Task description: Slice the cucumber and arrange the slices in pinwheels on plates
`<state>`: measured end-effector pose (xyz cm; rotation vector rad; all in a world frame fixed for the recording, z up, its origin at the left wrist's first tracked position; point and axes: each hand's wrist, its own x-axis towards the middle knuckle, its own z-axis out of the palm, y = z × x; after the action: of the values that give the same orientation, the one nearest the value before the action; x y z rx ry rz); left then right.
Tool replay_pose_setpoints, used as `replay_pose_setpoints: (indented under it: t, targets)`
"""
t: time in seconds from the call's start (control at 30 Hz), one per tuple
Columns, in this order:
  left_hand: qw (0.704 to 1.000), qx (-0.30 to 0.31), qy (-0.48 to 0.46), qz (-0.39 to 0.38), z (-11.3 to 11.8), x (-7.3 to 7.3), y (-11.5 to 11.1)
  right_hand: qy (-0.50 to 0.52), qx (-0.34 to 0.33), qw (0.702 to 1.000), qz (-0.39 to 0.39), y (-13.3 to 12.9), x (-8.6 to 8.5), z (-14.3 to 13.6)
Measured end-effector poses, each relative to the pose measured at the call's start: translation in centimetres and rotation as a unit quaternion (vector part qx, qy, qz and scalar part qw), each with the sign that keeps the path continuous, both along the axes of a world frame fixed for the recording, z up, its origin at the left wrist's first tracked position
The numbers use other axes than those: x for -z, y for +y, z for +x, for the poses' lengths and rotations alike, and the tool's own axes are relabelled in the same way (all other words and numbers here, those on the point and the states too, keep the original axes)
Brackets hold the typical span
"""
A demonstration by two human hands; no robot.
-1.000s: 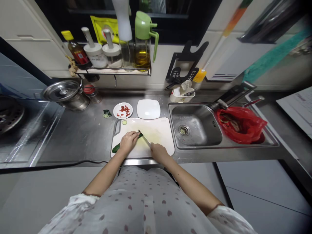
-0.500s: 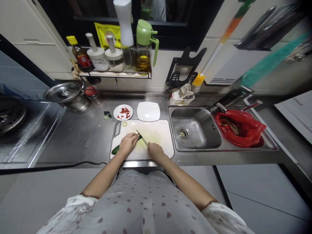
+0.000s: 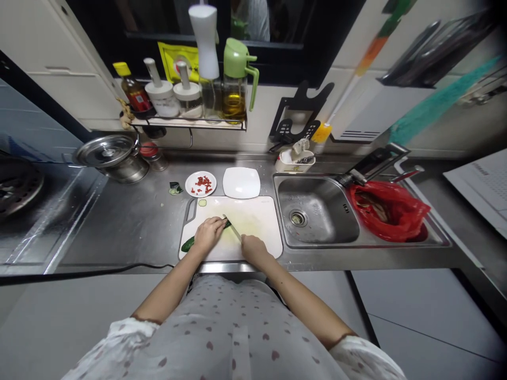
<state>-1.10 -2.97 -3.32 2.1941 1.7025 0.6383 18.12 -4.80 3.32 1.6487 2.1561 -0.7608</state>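
A dark green cucumber (image 3: pixel 187 244) lies slantwise on the white cutting board (image 3: pixel 261 221), its middle covered by my left hand (image 3: pixel 209 234). The fingers of that hand are closed over it, near its far end. My right hand (image 3: pixel 253 248) is wrapped round the handle of a knife (image 3: pixel 235 230). The blade points up and to the left, its edge by the cucumber's end close to my left fingertips. A pale cucumber slice (image 3: pixel 202 202) rests near the board's top left corner.
Behind the board stand a plate of chopped red pieces (image 3: pixel 192 186) and a white square plate (image 3: pixel 241 183). Cucumber scraps (image 3: pixel 175 188) lie on the counter. To the right are a sink (image 3: pixel 317 232) and a red plastic bag (image 3: pixel 404 219). A lidded pot (image 3: pixel 122 169) stands left.
The knife blade has shifted slightly at the cucumber's end. Both hands keep nearly the same places, and the whole view has moved down a little.
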Motion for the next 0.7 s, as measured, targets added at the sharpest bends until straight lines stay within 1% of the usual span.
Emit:
replay_pose_setpoints:
  t: [0.27, 0.57, 0.7]
  targets:
    - [1.000, 0.005, 0.005, 0.010, 0.0, 0.0, 0.0, 0.003, -0.001, 1.000, 0.004, 0.4, 0.7, -0.5]
    - [1.000, 0.002, 0.004, 0.013, 0.1, -0.2, -0.1, -0.004, -0.001, 1.000, 0.028, 0.1, 1.4, -0.7]
    - [1.000, 0.001, 0.005, 0.009, 0.0, -0.3, -0.2, -0.001, 0.006, 1.000, 0.024, 0.1, 1.4, -0.8]
